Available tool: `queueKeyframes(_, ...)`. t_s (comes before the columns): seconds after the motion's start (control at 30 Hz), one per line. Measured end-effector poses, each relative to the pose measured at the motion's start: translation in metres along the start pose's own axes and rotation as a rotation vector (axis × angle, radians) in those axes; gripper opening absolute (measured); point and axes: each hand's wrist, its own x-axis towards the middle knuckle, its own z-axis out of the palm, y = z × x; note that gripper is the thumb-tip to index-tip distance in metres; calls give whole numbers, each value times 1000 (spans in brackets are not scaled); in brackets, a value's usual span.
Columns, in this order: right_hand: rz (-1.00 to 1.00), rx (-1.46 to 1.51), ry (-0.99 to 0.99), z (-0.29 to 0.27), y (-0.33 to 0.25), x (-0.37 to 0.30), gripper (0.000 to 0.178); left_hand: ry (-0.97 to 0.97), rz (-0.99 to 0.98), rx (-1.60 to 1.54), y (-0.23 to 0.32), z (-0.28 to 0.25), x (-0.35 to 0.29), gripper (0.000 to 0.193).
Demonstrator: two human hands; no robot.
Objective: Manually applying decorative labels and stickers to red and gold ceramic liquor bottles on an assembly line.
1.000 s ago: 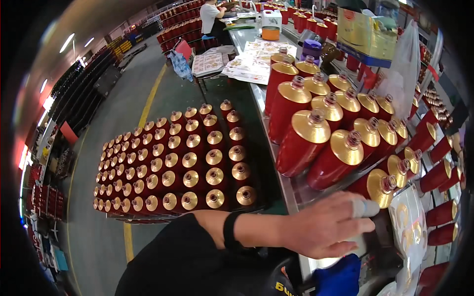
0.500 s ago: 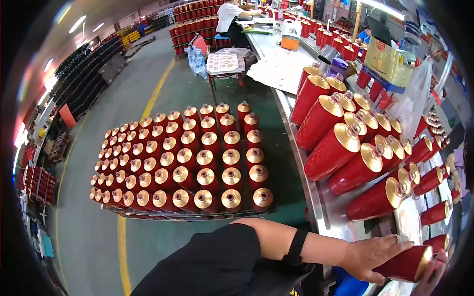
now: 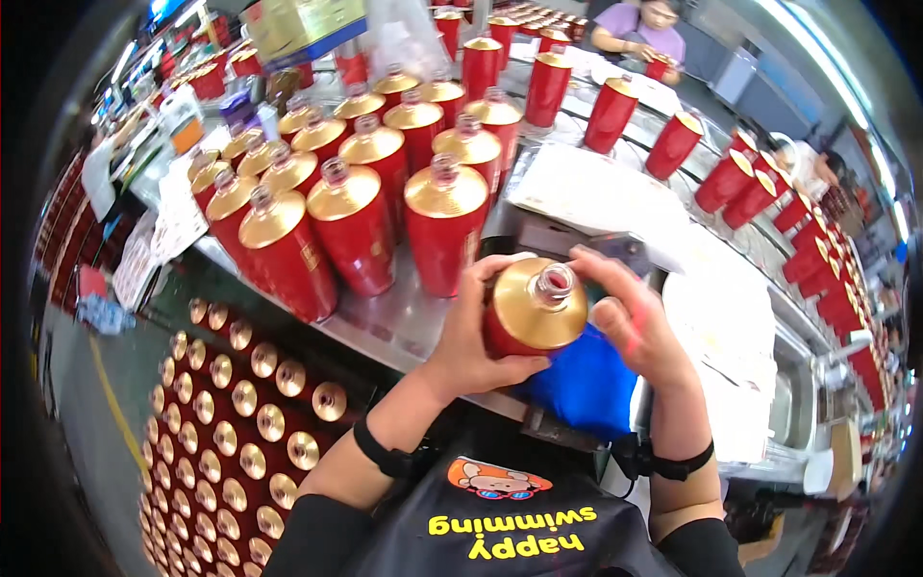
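A red bottle with a gold shoulder and a clear glass neck (image 3: 538, 313) is in front of me, its mouth tilted up toward me. My left hand (image 3: 463, 337) is wrapped round its left side and holds it. At its right, my right hand (image 3: 636, 322) has its fingers apart close to the neck; whether a fingertip touches the glass I cannot tell. Beneath my hands lies something shiny and blue (image 3: 582, 385). A group of similar red bottles (image 3: 351, 226) stands upright on the metal bench (image 3: 370, 337) to the left.
Rows of red bottles (image 3: 231, 438) stand low at the left, below the bench. White sheets (image 3: 596, 197) cover the far side. Beyond them a line of bottles (image 3: 673, 144) runs along a conveyor. A co-worker in purple (image 3: 639, 38) sits at the far side. A metal sink (image 3: 793, 385) is at right.
My view has swung right, from the floor rows to the bench. The bottle, earlier at the lower right between both hands, is now central in my left hand; my right hand has opened beside it.
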Motion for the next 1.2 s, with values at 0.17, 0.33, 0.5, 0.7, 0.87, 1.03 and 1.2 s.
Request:
queueKeyframes(0.17,-14,-86,-64,12,10,-14,83,-80,-86,-61,2,-8,6,99)
queueKeyframes(0.33,24,-78,2,22,17,-26,88,-45,-34,-5,-7,-5,2,103)
queueKeyframes(0.5,9,-80,-6,22,15,-28,93,11,-6,9,-8,8,1,98)
queueKeyframes(0.7,22,-26,30,8,22,-38,92,77,60,48,-18,36,-1,99)
queueKeyframes(0.87,-16,-76,87,4,28,-41,86,-48,117,84,-14,32,16,97)
queueKeyframes(1.03,147,137,221,-4,24,-28,69,-134,-451,-418,4,32,64,62)
queueKeyframes(1.2,310,184,153,-13,21,-23,63,-135,-762,-803,-2,35,78,48)
